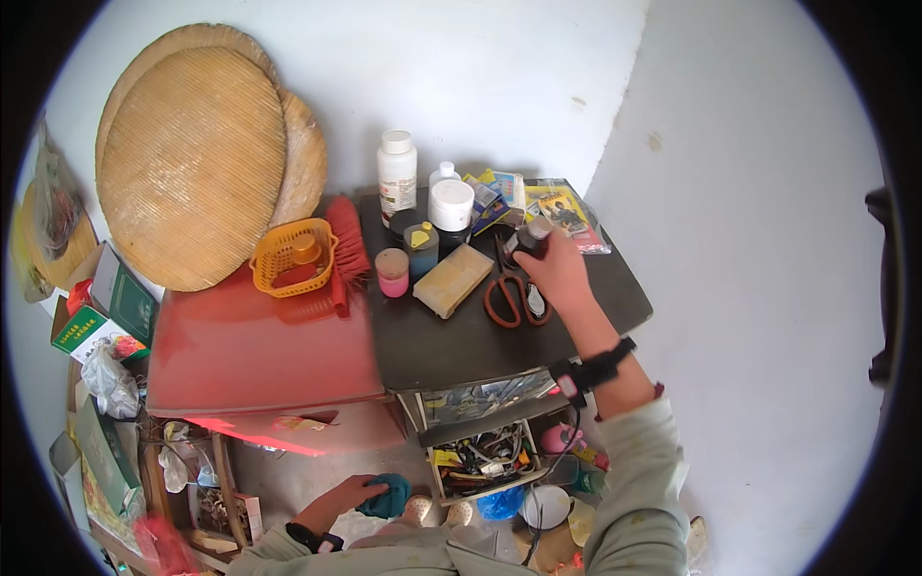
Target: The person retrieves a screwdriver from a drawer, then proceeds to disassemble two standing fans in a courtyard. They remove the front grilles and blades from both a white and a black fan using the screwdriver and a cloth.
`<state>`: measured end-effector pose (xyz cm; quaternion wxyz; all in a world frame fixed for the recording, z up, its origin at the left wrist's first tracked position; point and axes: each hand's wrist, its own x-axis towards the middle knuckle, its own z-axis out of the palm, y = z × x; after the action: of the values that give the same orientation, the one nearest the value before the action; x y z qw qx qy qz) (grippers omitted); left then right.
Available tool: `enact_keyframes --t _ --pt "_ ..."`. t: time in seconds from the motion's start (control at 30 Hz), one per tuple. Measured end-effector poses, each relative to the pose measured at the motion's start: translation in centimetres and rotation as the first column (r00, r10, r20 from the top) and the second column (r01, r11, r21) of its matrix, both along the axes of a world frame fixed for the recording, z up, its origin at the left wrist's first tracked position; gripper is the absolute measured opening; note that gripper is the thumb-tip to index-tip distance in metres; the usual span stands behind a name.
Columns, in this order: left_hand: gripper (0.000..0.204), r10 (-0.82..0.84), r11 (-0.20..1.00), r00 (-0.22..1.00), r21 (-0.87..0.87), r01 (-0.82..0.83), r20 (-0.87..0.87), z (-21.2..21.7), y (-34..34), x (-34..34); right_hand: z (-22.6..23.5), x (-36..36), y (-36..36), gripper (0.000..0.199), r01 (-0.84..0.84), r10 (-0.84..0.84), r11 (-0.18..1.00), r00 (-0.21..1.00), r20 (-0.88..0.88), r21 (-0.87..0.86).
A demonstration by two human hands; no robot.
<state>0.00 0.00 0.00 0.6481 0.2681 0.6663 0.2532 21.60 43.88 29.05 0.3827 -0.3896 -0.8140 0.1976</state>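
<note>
My right hand (560, 276) is closed around a small dark bottle (531, 240) at the back right of the black cabinet top (437, 348). Beside that hand lie scissors with orange-brown handles (492, 305). Low in the view, my left hand (338, 501) grips a crumpled teal cloth (388, 496) near my body. Left of the scissors rests a pale yellow block (453, 279). Close by stand a pink-and-clear jar (392, 273), a blue bottle with a yellow mark (422, 257), a white tub (451, 204) and a tall white bottle (398, 180).
Colourful packets (567, 213) lie along the back. A red cabinet (259, 350) adjoins on the left, bearing an orange basket (317, 240) and red brush (348, 245). Large round woven boards (192, 168) lean against the wall. Below, an open drawer (447, 500) holds jumbled tools.
</note>
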Motion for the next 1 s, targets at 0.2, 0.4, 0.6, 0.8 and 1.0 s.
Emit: enact_keyframes --t 0.2,0.4,0.6,0.8,1.0 --pt "0.050 0.202 0.974 0.971 0.078 -0.213 0.124 -1.4 -2.5 -1.9 -0.6 -6.0 4.2 0.044 0.150 -0.157 0.987 0.959 0.237 0.050" --pt "0.048 0.218 0.973 0.960 0.040 -0.228 0.175 -2.0 -4.4 -2.8 -1.6 -8.0 5.7 0.048 0.127 -0.149 0.989 0.891 0.429 0.078" --pt "0.047 0.036 0.999 0.998 0.025 -0.038 0.057 -1.9 -3.8 -3.0 -1.9 -7.3 5.3 0.050 0.086 -0.095 0.996 0.926 0.365 0.039" --pt "0.044 -0.020 0.999 0.968 0.049 0.008 0.249 -5.6 -0.5 -3.9 -2.4 2.7 -1.5 0.022 -0.057 -0.010 0.984 0.925 -0.380 -0.167" --pt "0.042 -0.163 0.978 0.952 -0.083 0.191 0.259 -8.7 0.7 -2.0 -20.4 18.4 -19.4 0.048 0.155 -0.515 0.739 0.757 -0.402 -0.655"
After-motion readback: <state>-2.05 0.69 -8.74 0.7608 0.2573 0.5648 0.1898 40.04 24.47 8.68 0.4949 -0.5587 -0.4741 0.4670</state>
